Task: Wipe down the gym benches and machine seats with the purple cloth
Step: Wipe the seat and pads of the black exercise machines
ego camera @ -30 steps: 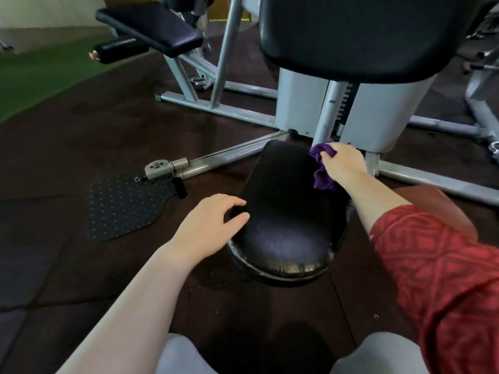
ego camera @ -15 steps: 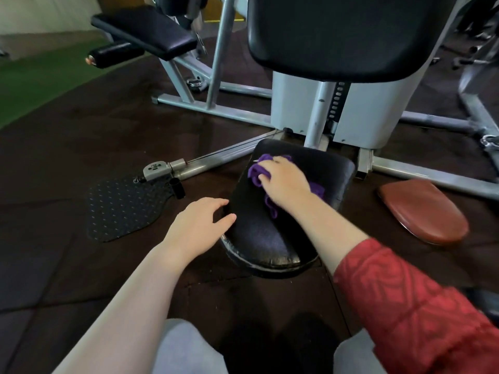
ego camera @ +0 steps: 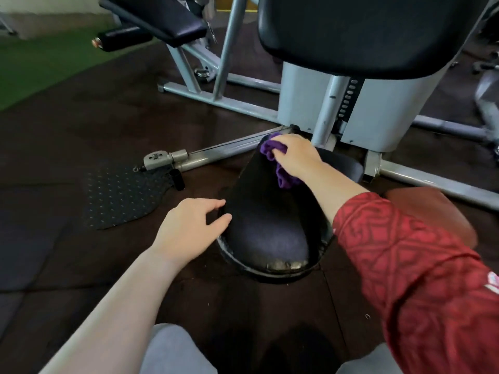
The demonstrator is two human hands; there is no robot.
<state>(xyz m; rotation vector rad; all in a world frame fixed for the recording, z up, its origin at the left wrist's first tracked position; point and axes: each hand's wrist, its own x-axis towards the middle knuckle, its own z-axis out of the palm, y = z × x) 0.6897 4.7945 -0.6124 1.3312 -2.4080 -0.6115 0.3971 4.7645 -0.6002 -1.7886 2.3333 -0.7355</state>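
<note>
A low black padded machine seat (ego camera: 266, 228) sits in the middle of the view, narrow end toward the machine. My right hand (ego camera: 295, 155) presses the bunched purple cloth (ego camera: 271, 148) onto the seat's far left corner; part of the cloth also shows under my wrist. Fingers spread, my left hand (ego camera: 190, 229) rests against the seat's left edge and holds nothing. Above the seat hangs the machine's big black back pad (ego camera: 364, 31).
The grey machine frame (ego camera: 305, 103) and its floor rails run behind the seat. A studded black foot plate (ego camera: 118, 195) lies to the left, a brown pad (ego camera: 434, 209) to the right. Another bench pad (ego camera: 162, 20) stands at the back left. Dark rubber flooring surrounds everything.
My right hand has swept the cloth from the seat's far right corner across to its far left corner. The left hand has stayed on the seat's left edge.
</note>
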